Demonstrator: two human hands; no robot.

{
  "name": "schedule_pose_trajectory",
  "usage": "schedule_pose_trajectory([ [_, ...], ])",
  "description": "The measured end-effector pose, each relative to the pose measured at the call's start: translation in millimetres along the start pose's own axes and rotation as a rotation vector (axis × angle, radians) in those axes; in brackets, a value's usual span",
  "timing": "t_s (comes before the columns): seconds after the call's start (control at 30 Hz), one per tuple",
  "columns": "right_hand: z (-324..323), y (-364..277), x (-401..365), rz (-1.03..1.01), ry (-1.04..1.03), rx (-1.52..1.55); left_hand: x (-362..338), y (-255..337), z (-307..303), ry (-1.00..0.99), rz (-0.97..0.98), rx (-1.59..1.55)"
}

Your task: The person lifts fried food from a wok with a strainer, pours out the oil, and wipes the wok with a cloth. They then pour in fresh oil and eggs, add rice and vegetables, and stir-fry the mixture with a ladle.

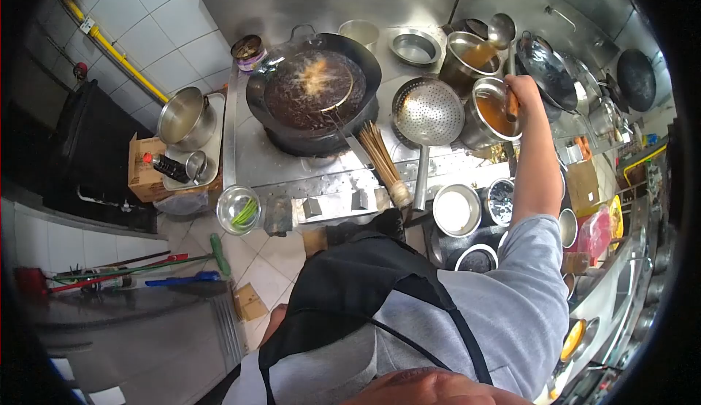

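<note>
My right hand [523, 92] is closed round the wooden handle of a ladle [502, 31]. The ladle's bowl hangs over a steel pot of brown liquid [478, 54] at the back right. Just below my hand stands a second steel pot with orange-brown liquid [496, 115]. A large perforated strainer [428, 111] lies to the left of the pots. Farther left, a black wok [257, 87] holds dark liquid with something pale and bubbling in it, and a wire skimmer [352, 83] rests inside. My left hand is hidden; only a bit of skin shows beside the black apron.
A bamboo brush [385, 160] lies right of the wok. Bowls, one with white contents [456, 211], stand near the front edge. At left are a steel pot [186, 119], a dark bottle [166, 166] and a glass bowl with green pieces [238, 209]. More woks [635, 80] are at right.
</note>
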State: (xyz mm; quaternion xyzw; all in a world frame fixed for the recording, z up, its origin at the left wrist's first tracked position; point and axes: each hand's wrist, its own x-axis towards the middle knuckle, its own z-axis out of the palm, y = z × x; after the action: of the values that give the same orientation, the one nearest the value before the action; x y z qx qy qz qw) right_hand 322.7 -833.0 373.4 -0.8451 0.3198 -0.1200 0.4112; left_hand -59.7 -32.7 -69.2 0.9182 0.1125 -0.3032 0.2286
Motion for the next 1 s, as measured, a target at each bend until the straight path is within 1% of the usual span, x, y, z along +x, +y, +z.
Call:
schedule_pose_trajectory([
  [0.1, -2, 8, -4, -0.178, 0.148, -0.102, 0, -6, -2, 0.011, -0.029, 0.002],
  [0.13, 1, 12, -7, -0.177, 0.147, -0.104, -1, -7, -4, 0.015, -0.040, 0.000],
  [0.2, 19, 30, -11, -0.127, 0.133, 0.007, 6, -15, -1, 0.031, -0.079, -0.005],
  [0.23, 34, 80, 32, -0.235, 0.281, -0.210, 6, -14, -3, 0.047, -0.111, -0.009],
  [0.27, 34, 85, 25, -0.282, 0.283, -0.254, 6, -18, -4, 0.049, -0.124, -0.022],
  [0.3, 43, 86, 10, -0.341, 0.275, -0.296, 11, -24, -6, 0.040, 0.157, 0.161],
  [0.33, 37, 66, -8, -0.200, 0.107, -0.270, 15, -30, -5, 0.035, 0.428, 0.340],
  [0.37, 30, 38, -31, -0.064, -0.061, -0.255, 11, -29, -11, 0.089, 0.624, 0.463],
  [0.4, 40, 37, -41, -0.159, -0.004, -0.317, 15, -28, -6, -0.264, 0.087, -0.179],
  [0.43, 45, 44, -44, -0.245, 0.062, -0.373, -44, 67, -103, -0.165, -0.132, -0.312],
  [0.5, 72, 113, 5, -0.369, 0.330, -0.532, -34, 18, -85, -0.161, 0.285, -0.030],
  [0.53, 75, 87, -20, -0.211, 0.203, -0.247, -52, 50, -113, -0.199, -0.054, -0.222],
  [0.57, 77, 59, -46, -0.044, 0.073, 0.037, -55, 47, -115, -0.196, -0.062, -0.230],
  [0.6, 70, 58, -41, -0.040, -0.087, 0.355, -58, 41, -118, -0.186, -0.126, -0.316],
  [0.63, 68, 21, -62, 0.219, -0.068, 0.709, -60, 34, -122, -0.176, -0.186, -0.400],
  [0.7, 73, -12, -90, 0.226, -0.258, 0.915, -53, 9, -116, -0.198, -0.163, -0.361],
  [0.73, 80, -30, -113, 0.220, -0.263, 0.911, -47, -6, -109, -0.219, -0.141, -0.320],
  [0.77, 92, -47, -143, 0.147, -0.351, 0.938, -40, -22, -99, -0.218, -0.145, -0.328],
  [0.8, 106, -61, -170, 0.077, -0.441, 0.963, -34, -37, -89, -0.175, -0.133, -0.405],
  [0.83, 121, -72, -189, 0.050, -0.503, 1.003, -34, -50, -85, -0.129, -0.124, -0.480],
  [0.87, 140, -87, -209, 0.024, -0.558, 1.030, -37, -52, -91, -0.123, -0.134, -0.483],
  [0.93, 180, -109, -244, -0.012, -0.662, 1.057, -39, -51, -108, -0.170, -0.243, -0.489],
  [0.97, 202, -119, -255, -0.023, -0.712, 1.057, -37, -59, -111, -0.166, -0.246, -0.488],
  [1.0, 220, -132, -269, -0.008, -0.751, 0.965, -35, -65, -115, -0.166, -0.222, -0.497],
])
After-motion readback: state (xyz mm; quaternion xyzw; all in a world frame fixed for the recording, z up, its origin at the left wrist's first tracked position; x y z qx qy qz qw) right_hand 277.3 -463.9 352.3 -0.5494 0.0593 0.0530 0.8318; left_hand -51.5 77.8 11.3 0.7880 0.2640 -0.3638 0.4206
